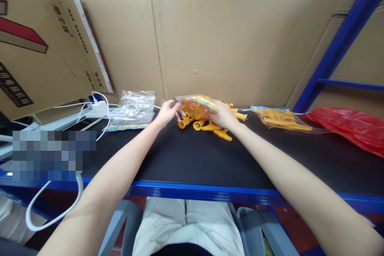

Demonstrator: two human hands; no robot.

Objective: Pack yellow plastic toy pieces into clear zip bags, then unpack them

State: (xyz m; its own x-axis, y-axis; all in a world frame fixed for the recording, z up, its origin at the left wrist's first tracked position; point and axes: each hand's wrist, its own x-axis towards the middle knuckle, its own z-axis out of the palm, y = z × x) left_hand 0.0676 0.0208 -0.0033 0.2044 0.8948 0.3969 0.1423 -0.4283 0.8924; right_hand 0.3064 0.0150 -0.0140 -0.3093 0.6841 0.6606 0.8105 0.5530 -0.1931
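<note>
A clear plastic bag (196, 107) with a shiny rainbow-coloured edge holds orange plastic pieces, at the middle of the bench's far side. My left hand (169, 113) is closed on the bag's left edge, thumb and fingers curled. On the right side, my right hand (225, 115) grips the same bag; most of its fingers are hidden behind or under it. Beneath the bag lie several loose orange plastic pieces (214, 127) with flared, cup-like ends and branching shapes. Their exact kind I cannot make out.
Flat clear bags (132, 108) lie to the left, by a white charger (100, 108) and cables. To the right are a filled bag of orange pieces (277, 118) and a red plastic bag (345, 122). Cardboard (210, 44) walls the back; a blue rail (204, 191) edges the front.
</note>
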